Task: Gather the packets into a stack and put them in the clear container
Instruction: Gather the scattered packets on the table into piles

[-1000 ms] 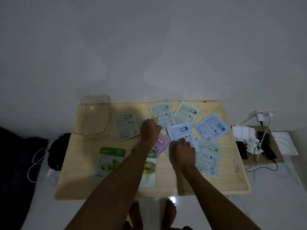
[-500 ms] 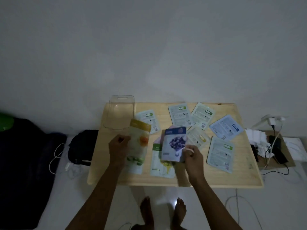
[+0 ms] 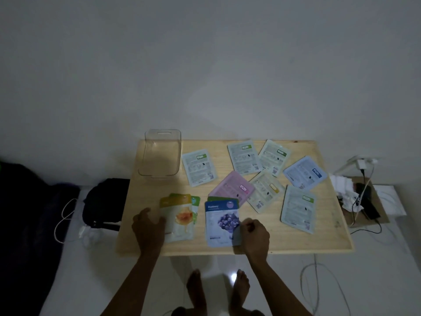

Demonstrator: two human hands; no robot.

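My left hand [image 3: 149, 225] grips the left edge of a yellow honey packet [image 3: 178, 216], which lies over a green packet [image 3: 195, 201]. My right hand [image 3: 254, 233] pinches the right edge of a blue blueberry packet [image 3: 219, 222] that covers another green-topped packet. Both pairs lie on the wooden table [image 3: 250, 244] near its front edge. Several more packets lie face down farther back, among them a pink one [image 3: 232, 188] and a light blue one [image 3: 304, 172]. The clear container [image 3: 160, 153] stands empty at the table's back left corner.
A black bag [image 3: 104, 201] and a white cable [image 3: 65, 215] lie on the floor left of the table. At the right, a small board holds white cloth [image 3: 341, 184], chargers and cables [image 3: 364, 201]. My bare feet [image 3: 216, 287] are below the front edge.
Both hands lifted a packet, flipped it face up and brought it toward the front edge. The honey and blueberry packets now lie lower, on the table over green packets. The camera view shifted.
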